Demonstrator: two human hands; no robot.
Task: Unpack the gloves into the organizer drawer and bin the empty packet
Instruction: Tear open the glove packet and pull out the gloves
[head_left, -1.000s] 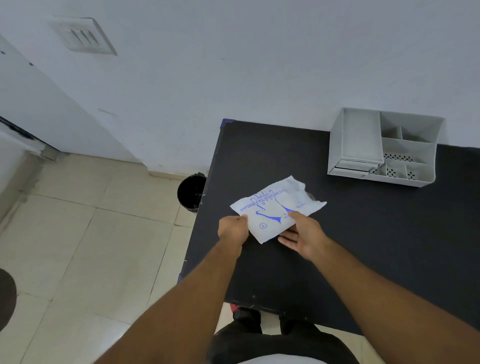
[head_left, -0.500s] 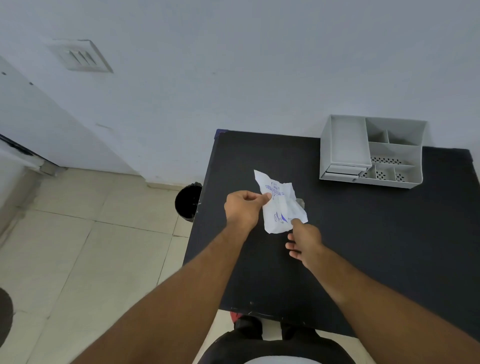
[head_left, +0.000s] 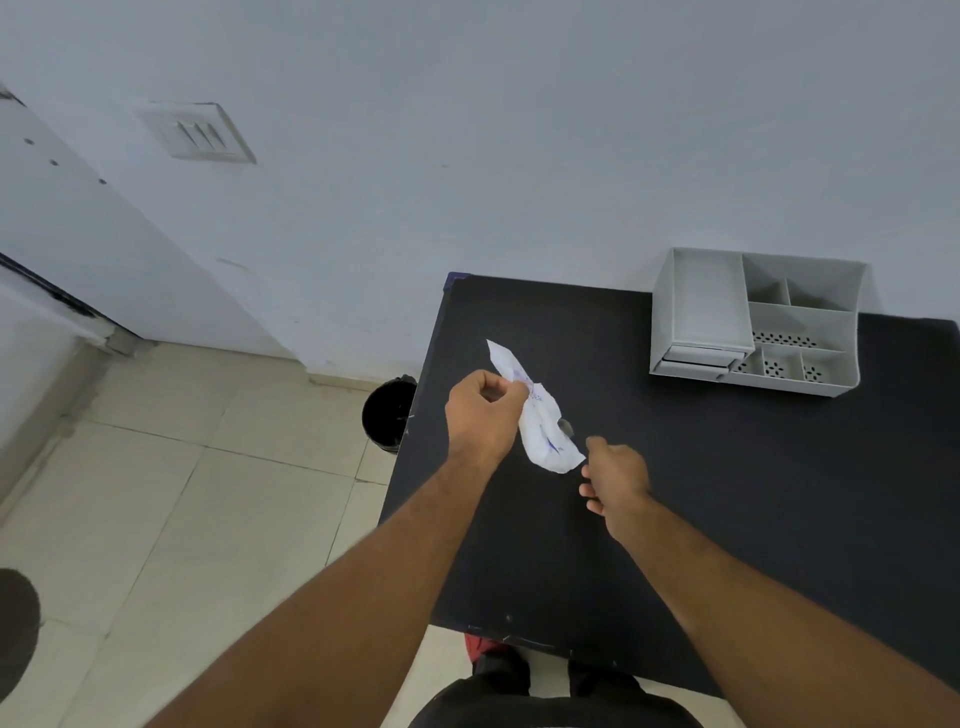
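Observation:
A white glove packet (head_left: 543, 423) with blue print hangs crumpled above the black table (head_left: 727, 493). My left hand (head_left: 483, 410) pinches it near its upper end. My right hand (head_left: 615, 475) is at the packet's lower corner, thumb and forefinger closed on that edge. A small clear bit (head_left: 566, 427) shows just behind the packet; I cannot tell whether it is a glove. The grey organizer (head_left: 753, 319) stands at the table's back right, its drawers (head_left: 698, 359) at the lower left front shut.
A black bin (head_left: 388, 415) stands on the tiled floor against the table's left edge, below the wall. The wall runs right behind the table and organizer. My legs show at the table's near edge.
The packet was lifted off the table, turned upright and scrunched narrower. My left hand rose with it, while my right hand slid down to its lower corner.

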